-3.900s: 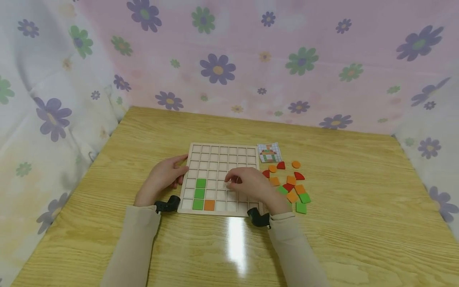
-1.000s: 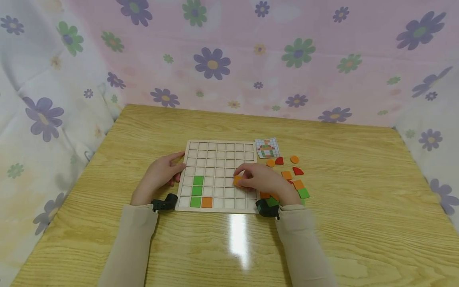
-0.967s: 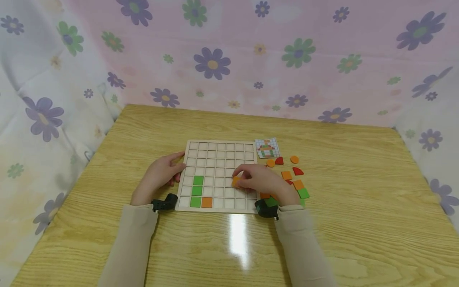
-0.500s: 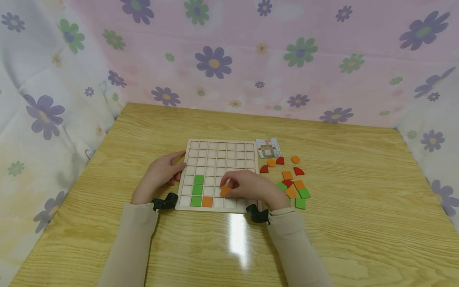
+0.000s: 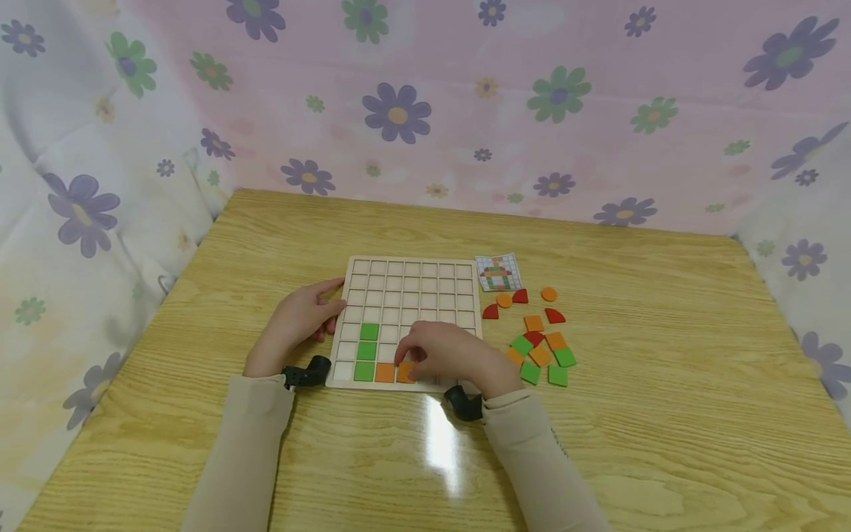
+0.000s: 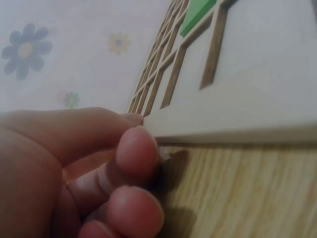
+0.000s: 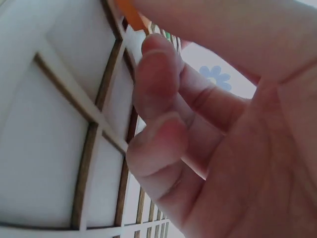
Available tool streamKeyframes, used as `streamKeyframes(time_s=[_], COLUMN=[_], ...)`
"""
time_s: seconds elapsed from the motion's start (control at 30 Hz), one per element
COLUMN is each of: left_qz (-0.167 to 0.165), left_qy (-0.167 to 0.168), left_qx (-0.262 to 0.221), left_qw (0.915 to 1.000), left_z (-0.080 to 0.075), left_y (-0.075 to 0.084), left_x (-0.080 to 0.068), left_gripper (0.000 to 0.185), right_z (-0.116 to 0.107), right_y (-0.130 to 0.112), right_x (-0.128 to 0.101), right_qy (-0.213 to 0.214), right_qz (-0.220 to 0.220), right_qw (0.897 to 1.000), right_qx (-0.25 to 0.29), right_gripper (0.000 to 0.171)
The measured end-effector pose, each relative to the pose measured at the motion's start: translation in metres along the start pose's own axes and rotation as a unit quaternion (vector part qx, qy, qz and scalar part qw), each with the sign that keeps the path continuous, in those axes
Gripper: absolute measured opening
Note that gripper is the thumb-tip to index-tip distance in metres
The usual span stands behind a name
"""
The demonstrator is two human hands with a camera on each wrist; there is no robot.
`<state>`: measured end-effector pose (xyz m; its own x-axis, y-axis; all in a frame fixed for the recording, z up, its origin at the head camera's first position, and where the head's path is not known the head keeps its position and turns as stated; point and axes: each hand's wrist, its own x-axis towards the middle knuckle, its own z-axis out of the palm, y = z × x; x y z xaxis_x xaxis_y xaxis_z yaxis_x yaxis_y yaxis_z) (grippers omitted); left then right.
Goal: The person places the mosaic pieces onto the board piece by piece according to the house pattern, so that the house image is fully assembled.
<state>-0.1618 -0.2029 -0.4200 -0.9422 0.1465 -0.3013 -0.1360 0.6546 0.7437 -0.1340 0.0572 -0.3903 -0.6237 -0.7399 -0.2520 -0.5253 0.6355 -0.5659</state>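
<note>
A wooden grid board [image 5: 402, 266] lies on the table, with a column of green square tiles [image 5: 367, 351] and an orange square tile [image 5: 384, 372] in its lower left cells. My right hand [image 5: 448, 351] pinches a second orange square tile [image 5: 405, 371] between thumb and fingers, right beside the first one in the bottom row. In the right wrist view only a corner of the held orange tile [image 7: 131, 14] shows past the thumb. My left hand [image 5: 295, 321] rests at the board's left edge, its fingertips [image 6: 132, 119] touching the rim and the other fingers loosely bent.
Right of the board are loose orange squares [image 5: 534, 324], green squares [image 5: 558, 376], red quarter-circles [image 5: 555, 316] and orange discs [image 5: 548, 294]. A pattern card [image 5: 499, 273] lies by the board's upper right corner. Flowered cloth [image 5: 452, 133] surrounds the wooden table [image 5: 665, 369].
My right hand has carried the orange tile left and toward me, from the board's right part to the bottom row beside the first orange tile. My left hand has stayed at the edge.
</note>
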Motion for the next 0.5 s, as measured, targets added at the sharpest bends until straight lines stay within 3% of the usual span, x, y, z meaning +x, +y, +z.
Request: streamKeyframes(time_s=[0.1, 0.5], left_qz=[-0.004, -0.005], left_qy=[-0.001, -0.001], left_qx=[-0.013, -0.007], left_qw=[0.9999, 1.0000], left_z=[0.0000, 0.0004], left_y=[0.0001, -0.0022], left_x=[-0.0004, 0.0022], left_gripper=[0.052, 0.053], right_z=[0.0002, 0.0017], right_y=[-0.0001, -0.0003], right_x=[0.0001, 0.0013], right_qy=[-0.003, -0.008], right_qz=[-0.005, 0.042], right_qw=[1.000, 0.998], right_qx=[-0.011, 0.038], right_gripper=[0.014, 0.020])
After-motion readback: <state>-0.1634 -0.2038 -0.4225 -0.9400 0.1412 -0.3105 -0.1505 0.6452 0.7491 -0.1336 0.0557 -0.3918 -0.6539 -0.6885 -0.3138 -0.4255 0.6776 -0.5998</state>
